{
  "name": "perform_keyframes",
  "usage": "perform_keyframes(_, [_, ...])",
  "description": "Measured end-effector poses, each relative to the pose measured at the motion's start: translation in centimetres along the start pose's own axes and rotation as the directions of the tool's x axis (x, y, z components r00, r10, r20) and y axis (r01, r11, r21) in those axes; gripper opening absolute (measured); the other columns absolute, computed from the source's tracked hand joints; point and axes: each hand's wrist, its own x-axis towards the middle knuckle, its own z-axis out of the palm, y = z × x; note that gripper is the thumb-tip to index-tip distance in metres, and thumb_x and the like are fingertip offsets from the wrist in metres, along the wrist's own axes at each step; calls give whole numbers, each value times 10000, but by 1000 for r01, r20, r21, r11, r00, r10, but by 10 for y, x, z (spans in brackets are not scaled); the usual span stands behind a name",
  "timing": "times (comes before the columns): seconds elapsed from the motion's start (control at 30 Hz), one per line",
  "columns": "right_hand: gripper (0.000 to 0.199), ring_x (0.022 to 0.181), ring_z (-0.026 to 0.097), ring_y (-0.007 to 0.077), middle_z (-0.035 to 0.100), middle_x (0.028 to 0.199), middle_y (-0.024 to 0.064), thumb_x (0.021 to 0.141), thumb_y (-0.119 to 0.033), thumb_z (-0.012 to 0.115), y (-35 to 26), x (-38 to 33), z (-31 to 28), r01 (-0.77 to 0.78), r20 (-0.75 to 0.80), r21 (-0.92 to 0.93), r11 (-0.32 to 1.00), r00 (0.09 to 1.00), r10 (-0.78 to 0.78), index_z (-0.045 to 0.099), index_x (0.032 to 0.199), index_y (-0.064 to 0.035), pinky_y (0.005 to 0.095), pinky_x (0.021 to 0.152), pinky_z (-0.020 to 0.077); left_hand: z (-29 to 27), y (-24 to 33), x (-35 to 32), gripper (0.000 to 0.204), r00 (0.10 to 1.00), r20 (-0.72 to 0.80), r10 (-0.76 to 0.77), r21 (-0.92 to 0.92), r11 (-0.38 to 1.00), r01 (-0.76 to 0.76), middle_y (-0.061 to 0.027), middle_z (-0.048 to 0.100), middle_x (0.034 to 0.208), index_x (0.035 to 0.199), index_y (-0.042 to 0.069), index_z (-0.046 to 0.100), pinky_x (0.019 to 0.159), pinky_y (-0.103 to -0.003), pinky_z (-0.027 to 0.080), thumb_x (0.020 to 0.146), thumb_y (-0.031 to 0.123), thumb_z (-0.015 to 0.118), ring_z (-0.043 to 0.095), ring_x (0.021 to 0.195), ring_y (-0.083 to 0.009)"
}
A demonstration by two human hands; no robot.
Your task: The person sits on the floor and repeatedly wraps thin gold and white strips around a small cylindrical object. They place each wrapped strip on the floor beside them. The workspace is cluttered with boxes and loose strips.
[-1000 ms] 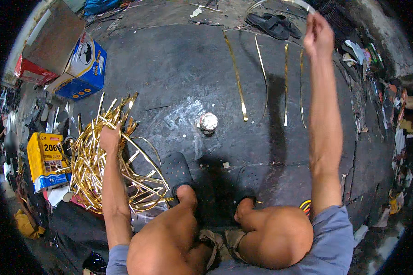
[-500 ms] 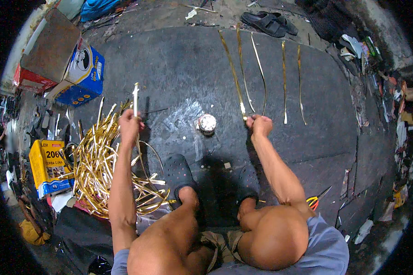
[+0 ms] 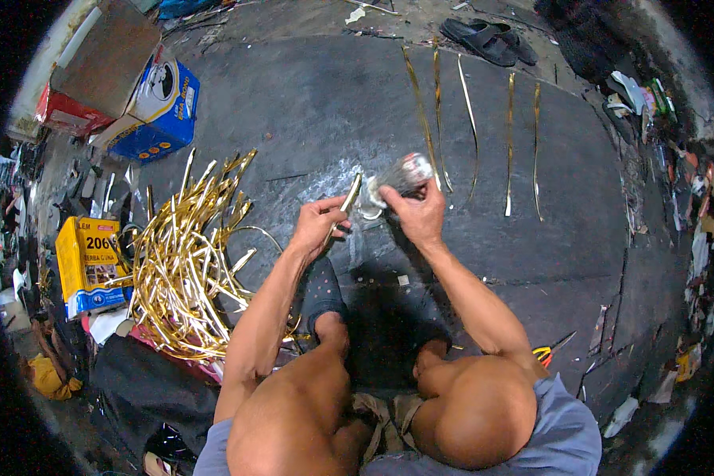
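My left hand [image 3: 316, 228] is closed on a thin gold strip [image 3: 352, 195], its end pointing up and away. Close by on the right, my right hand [image 3: 417, 216] grips a small bottle [image 3: 407, 173], tipped over so that its whitish end leans toward the strip; motion blurs it, and I cannot tell whether the two touch. Left of my arms lies a big tangled heap of shiny gold strips [image 3: 186, 262]. Beyond my right hand, several single gold strips [image 3: 510, 143] are laid out lengthwise, side by side, on the dark floor mat [image 3: 293, 103].
A yellow and blue box [image 3: 91, 266] stands left of the heap. Farther back is an opened blue, white and red carton [image 3: 155, 111]. Scissors with yellow-orange handles [image 3: 549, 353] lie by my right knee, and black sandals [image 3: 488, 41] at the far edge. Scraps line both sides.
My right hand has left the laid-out strips and lifted the small bottle from the floor, tilting it. My left hand has brought its strip away from the heap, toward the middle.
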Motion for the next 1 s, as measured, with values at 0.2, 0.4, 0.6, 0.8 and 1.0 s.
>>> perform_keyframes(0.2, [541,862,708,177,699,1053,163,796,-159,874,-20,-4,14,-27,59,-43,999,998,29,555,1180,50,288,680,610,-6,-15,0,587,952,299,-64,-381,907,181,-23,621,819,1422,-34,501,437,-210,430,837,-54,542,513,525,-76])
perform_keyframes(0.4, [502,692,596,94,684,822,31,757,-230,897,2,2,-25,-122,-34,-396,910,992,119,624,1105,7,269,631,499,-10,0,-26,755,852,524,12,-318,930,182,-31,664,855,1465,7,487,384,-195,338,714,-36,546,446,470,-38])
perform_keyframes(0.6, [527,739,625,122,696,907,66,748,-244,901,3,8,-43,-120,-134,-222,968,987,91,616,1111,10,296,650,510,-12,7,5,297,978,184,-102,193,979,65,-27,650,719,1081,-23,748,413,-249,326,805,-14,637,446,454,-68])
perform_keyframes(0.8, [661,830,737,228,733,968,152,727,-300,907,2,-3,-7,5,152,-426,905,986,66,563,1202,4,375,706,599,-8,-4,36,209,977,134,-165,361,926,106,-26,669,717,998,17,765,428,-261,318,805,49,692,465,474,-75])
perform_keyframes(1.0, [642,894,737,251,718,1021,201,744,-268,902,-9,4,-13,-37,-35,-195,980,999,31,563,1179,63,340,698,612,-19,-17,41,157,998,47,-42,553,833,9,-34,691,749,899,40,788,574,-317,452,811,156,731,580,624,-125])
